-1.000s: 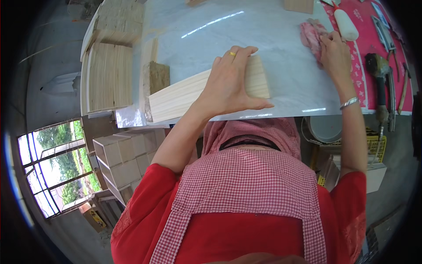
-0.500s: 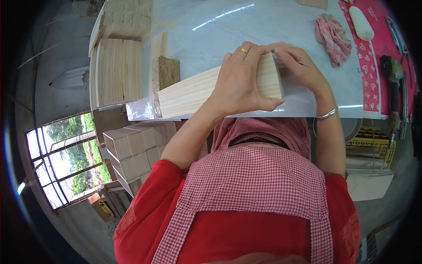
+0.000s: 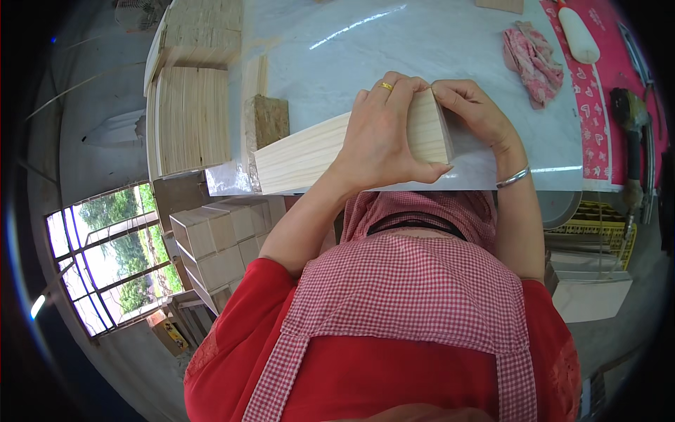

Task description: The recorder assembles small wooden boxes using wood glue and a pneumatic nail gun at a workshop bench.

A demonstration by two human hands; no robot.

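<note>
A long pale wooden box [image 3: 302, 153] lies at the table's front edge, its left end beside a rough brown block [image 3: 268, 121]. My left hand [image 3: 383, 133] spans its top near the right end, thumb on the near edge and fingers over the far edge, gripping it. At the far right corner of the box, my right hand [image 3: 474, 109] has its fingers bent and pressed together against the end. Whether the right fingers pinch something small there is hidden.
Stacks of thin wooden boards [image 3: 193, 119] stand at the table's left. A crumpled pink cloth [image 3: 534, 67], a white bottle [image 3: 579, 39] and a tool with a dark handle [image 3: 631, 141] lie at the right. Below left are stacked wooden boxes [image 3: 218, 228]; a yellow crate [image 3: 598, 221] sits below right.
My right hand has drawn in slightly, its fingers curling closer to the box's far right corner. My left hand keeps its grip; the box has hardly moved.
</note>
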